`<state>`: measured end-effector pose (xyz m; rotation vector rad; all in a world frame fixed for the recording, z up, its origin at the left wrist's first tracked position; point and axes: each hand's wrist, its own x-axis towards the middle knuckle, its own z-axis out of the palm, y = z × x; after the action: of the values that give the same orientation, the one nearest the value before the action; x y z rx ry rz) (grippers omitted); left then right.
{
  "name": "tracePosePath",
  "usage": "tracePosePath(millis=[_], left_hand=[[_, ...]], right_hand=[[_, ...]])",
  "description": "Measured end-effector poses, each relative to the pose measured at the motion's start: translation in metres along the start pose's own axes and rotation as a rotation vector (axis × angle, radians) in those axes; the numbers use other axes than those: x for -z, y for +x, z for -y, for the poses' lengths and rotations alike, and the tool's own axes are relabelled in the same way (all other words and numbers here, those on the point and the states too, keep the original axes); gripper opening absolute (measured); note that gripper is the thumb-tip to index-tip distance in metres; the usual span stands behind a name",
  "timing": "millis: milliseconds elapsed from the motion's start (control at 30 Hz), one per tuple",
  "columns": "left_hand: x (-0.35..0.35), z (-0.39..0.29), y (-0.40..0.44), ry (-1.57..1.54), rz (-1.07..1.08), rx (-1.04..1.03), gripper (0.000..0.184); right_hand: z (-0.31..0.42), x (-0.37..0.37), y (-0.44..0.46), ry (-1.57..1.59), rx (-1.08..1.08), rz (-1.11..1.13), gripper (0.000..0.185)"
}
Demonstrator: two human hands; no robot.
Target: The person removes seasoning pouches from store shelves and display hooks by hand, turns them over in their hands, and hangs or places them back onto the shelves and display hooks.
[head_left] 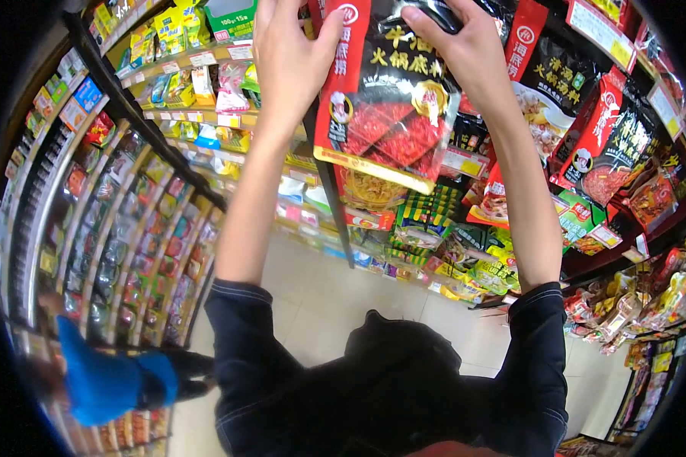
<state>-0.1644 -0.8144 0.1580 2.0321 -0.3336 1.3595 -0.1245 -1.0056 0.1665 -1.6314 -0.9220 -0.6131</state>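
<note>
A black and red packet of hot pot soup base [392,107], with red meat-like pieces pictured on its front, is held up in front of me near the top of the view. My left hand [293,65] grips its left edge, thumb along the red strip. At the upper right, my right hand [468,53] is closed on it with the thumb pressed on the front. Fingers behind the packet are hidden. Right of it, similar black and red packets [552,87] stand on the shelf.
Shelves of yellow and green packets [179,30] run along the left behind a dark upright post. More red and black packets [613,145] fill the right shelf. A person in a blue top [103,373] is at the lower left, beside refrigerated-looking shelves. Pale tiled floor [312,297] lies below.
</note>
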Motion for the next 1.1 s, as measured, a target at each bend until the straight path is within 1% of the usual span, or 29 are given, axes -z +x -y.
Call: tracePosePath(millis=[33,67,100,133,200,233,267,333,367,467,500,600,633,733,767,867,900,1000,1033,1100], left_hand=[[-0.006,0.019,-0.003,0.059,-0.103,-0.155,0.016],[-0.013,0.038,-0.007,0.119,-0.209,-0.309,0.014],[-0.011,0.049,-0.009,0.170,-0.140,-0.327,0.030],[-0.012,0.047,-0.007,0.147,-0.162,-0.325,0.029],[-0.015,0.040,-0.005,0.103,-0.199,-0.319,0.028],[-0.012,0.041,-0.004,0.119,-0.114,-0.263,0.038],[-0.012,0.041,-0.004,0.194,-0.126,-0.271,0.039],[-0.014,0.037,-0.001,0.347,-0.150,-0.289,0.040],[-0.015,0.037,0.001,0.381,-0.122,-0.268,0.043],[-0.017,0.043,0.007,0.515,-0.099,-0.324,0.047],[-0.016,0.040,0.006,0.531,-0.070,-0.311,0.051],[-0.016,0.040,0.010,0.385,-0.032,-0.289,0.051],[-0.019,0.043,0.012,0.409,-0.044,-0.296,0.052],[-0.024,0.049,0.015,0.467,-0.050,-0.309,0.051],[-0.026,0.051,0.015,0.492,-0.053,-0.317,0.052],[-0.035,0.053,0.011,0.626,-0.136,-0.428,0.040],[-0.048,0.068,0.004,0.534,-0.034,-0.387,0.048],[-0.066,0.075,-0.012,0.560,-0.035,-0.426,0.060],[-0.071,0.087,-0.016,0.656,0.014,-0.414,0.062],[-0.075,0.097,-0.015,0.693,0.012,-0.396,0.062]], right_hand=[[-0.003,-0.003,0.010,-0.035,0.042,0.001,0.033],[-0.005,-0.008,0.019,-0.009,0.015,0.007,0.033],[-0.009,-0.012,0.028,-0.004,0.021,0.037,0.033],[-0.013,-0.017,0.036,0.001,0.025,0.068,0.032],[-0.027,-0.031,0.049,0.056,0.159,0.014,0.030],[-0.025,-0.037,0.054,0.038,0.120,-0.026,0.030],[-0.023,-0.040,0.056,0.022,0.078,-0.068,0.031],[-0.026,-0.044,0.065,0.000,0.081,-0.060,0.033],[-0.027,-0.045,0.072,-0.012,0.086,-0.057,0.035],[-0.039,-0.057,0.083,0.009,0.220,0.009,0.039],[-0.043,-0.058,0.084,-0.026,0.304,0.005,0.042],[-0.029,-0.054,0.078,-0.099,-0.020,0.016,0.042],[-0.030,-0.055,0.078,-0.099,-0.046,0.010,0.043],[-0.045,-0.057,0.082,-0.101,0.103,-0.029,0.043],[-0.047,-0.057,0.083,-0.135,0.120,-0.063,0.039],[-0.053,-0.056,0.082,-0.454,0.257,-0.137,0.034],[-0.050,-0.054,0.079,-0.487,0.297,-0.138,0.029],[-0.058,-0.048,0.071,-0.501,0.452,-0.112,0.030],[-0.061,-0.046,0.064,-0.591,0.503,-0.155,0.030],[-0.061,-0.040,0.034,-0.770,0.604,-0.238,0.030]])
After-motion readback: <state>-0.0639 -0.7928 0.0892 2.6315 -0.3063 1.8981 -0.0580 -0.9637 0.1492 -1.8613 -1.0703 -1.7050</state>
